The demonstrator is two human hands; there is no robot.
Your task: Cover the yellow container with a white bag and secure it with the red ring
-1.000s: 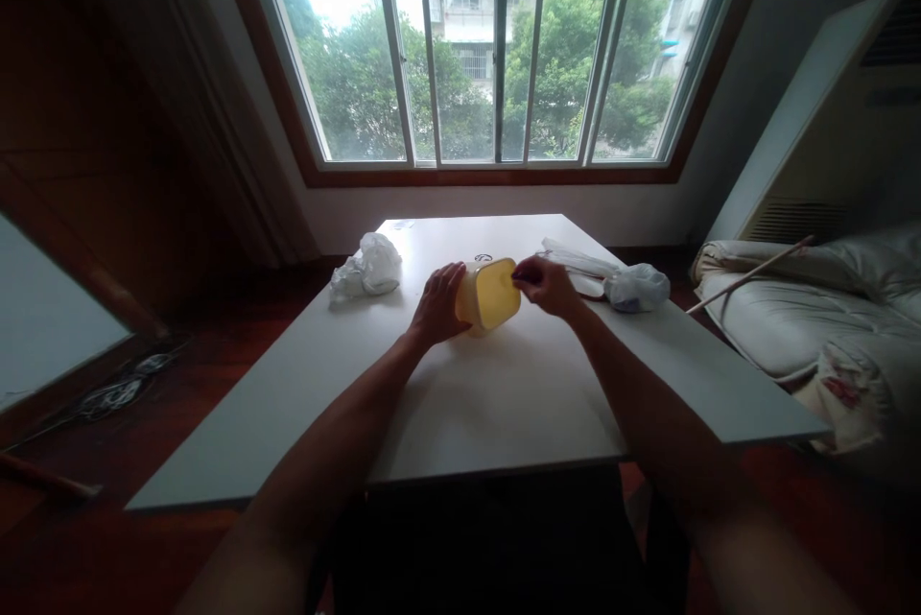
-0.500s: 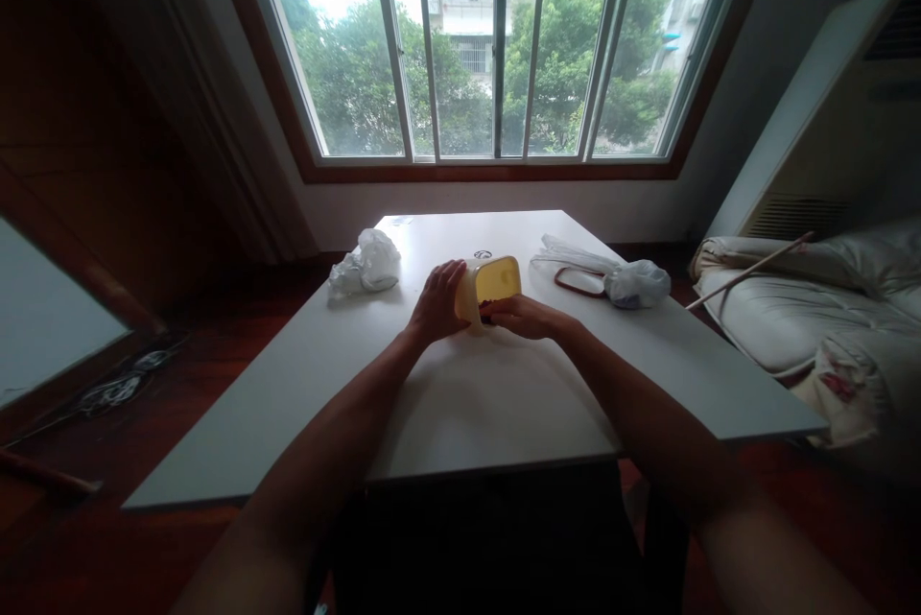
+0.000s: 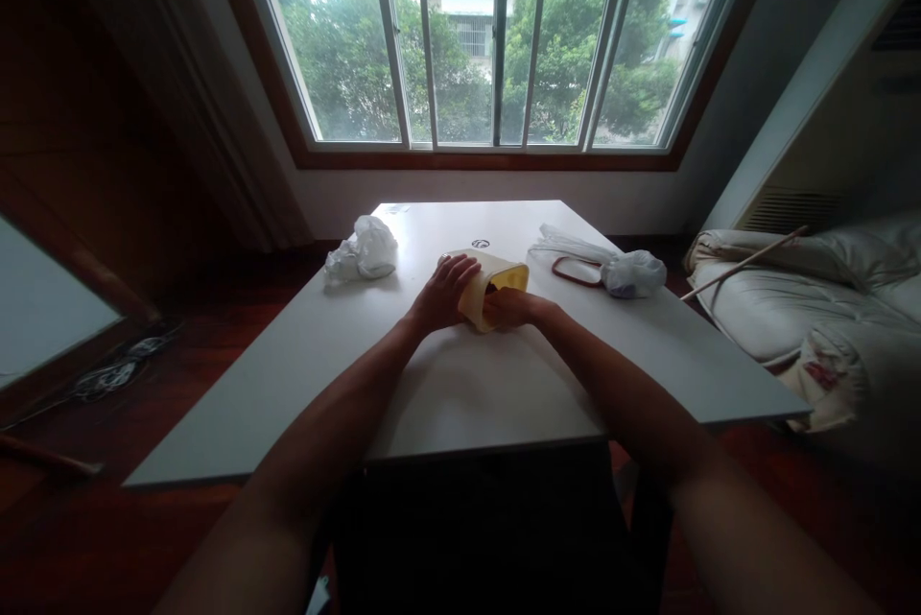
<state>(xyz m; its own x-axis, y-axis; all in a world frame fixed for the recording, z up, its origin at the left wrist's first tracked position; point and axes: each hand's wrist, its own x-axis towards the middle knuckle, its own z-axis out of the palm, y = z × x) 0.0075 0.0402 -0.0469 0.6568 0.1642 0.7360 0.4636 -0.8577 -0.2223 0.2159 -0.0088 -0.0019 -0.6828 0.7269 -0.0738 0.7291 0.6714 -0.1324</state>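
One crumpled white bag (image 3: 366,248) sits toward the far-left corner of a white table (image 3: 288,385), while a second plastic bag (image 3: 637,273) lies near the right edge beside a reddish-brown loop (image 3: 579,283). A small dark ring mark (image 3: 480,244) shows beyond the container (image 3: 498,263), which is tipped on its side at mid-table, its mouth facing right and toward the person, its long axis slanting from far left to near right. Pale yellow and translucent, it shows dark contents inside. The left hand (image 3: 447,294), partly open, grips its side; the right hand (image 3: 512,306) reaches into the mouth, fingertips hidden, their hold impossible to tell.
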